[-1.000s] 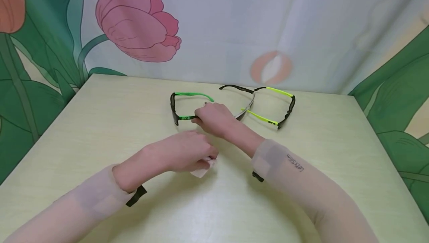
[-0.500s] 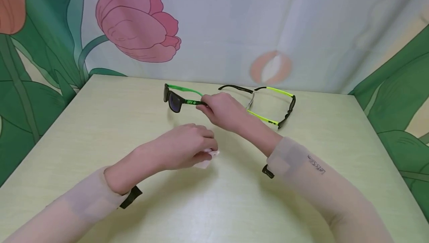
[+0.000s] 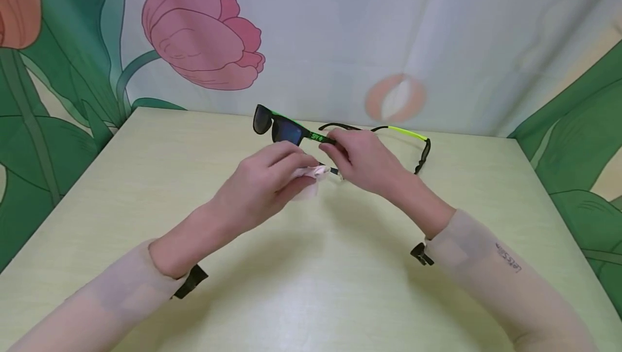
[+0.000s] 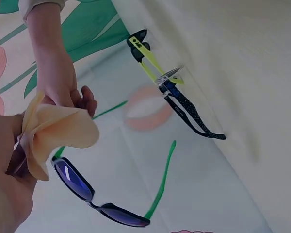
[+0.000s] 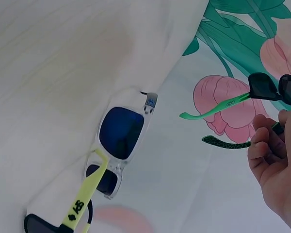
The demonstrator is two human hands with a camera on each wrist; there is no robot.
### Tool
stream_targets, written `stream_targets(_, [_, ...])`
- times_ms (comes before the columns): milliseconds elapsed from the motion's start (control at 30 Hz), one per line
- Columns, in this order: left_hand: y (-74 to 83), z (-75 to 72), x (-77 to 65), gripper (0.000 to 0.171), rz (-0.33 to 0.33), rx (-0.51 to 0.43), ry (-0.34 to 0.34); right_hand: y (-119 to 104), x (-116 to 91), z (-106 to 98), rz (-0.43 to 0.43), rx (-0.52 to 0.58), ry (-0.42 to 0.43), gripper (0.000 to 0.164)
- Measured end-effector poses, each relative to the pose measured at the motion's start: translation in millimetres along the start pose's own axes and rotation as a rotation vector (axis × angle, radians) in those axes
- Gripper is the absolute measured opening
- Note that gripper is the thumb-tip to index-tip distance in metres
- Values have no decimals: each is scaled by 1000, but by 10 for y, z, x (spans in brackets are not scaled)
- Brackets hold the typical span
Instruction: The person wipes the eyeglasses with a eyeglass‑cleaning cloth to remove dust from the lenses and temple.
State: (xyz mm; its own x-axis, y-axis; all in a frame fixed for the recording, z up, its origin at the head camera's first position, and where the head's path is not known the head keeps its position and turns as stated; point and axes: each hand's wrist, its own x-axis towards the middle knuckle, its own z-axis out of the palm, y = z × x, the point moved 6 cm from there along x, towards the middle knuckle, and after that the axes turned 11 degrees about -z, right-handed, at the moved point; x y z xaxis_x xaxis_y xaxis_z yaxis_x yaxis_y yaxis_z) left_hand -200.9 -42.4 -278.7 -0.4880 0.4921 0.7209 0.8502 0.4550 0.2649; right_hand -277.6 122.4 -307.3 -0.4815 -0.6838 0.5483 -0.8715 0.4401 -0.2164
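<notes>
My right hand (image 3: 366, 160) grips one temple of a pair of black-framed sunglasses (image 3: 288, 132) with green temples and dark blue lenses, lifted off the table. The left wrist view shows both lenses of these sunglasses (image 4: 119, 213) and both temples unfolded. Just in front of them, my left hand (image 3: 259, 187) pinches a thin, pale cloth (image 3: 311, 173) between thumb and fingers. In the left wrist view the cloth (image 4: 63, 128) hangs in loose folds, apart from the lenses. The right wrist view has the fingers of my right hand (image 5: 274, 165) curled round the temple.
Sunglasses with yellow temples (image 3: 407, 133) lie on the table (image 3: 291, 287) behind my right hand. Clear-framed sunglasses (image 5: 127, 104) with black temples lie against them, mostly hidden in the head view. A curtain (image 3: 311, 44) with printed flowers hangs behind the table's far edge.
My right hand has raised the green-templed sunglasses off the table, turned their lenses towards me and moved right. My left hand has come forward and up with the cloth, closer to them.
</notes>
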Motion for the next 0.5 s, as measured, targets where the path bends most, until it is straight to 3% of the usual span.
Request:
stream_targets(200, [-84,-137,78,22,-82,5,134,-20,-142,-149,-15,10,41,14])
stream_targets(500, [-176,-151,137,19,-149,-5,159,-39,-268,-222,-48,-31,43,11])
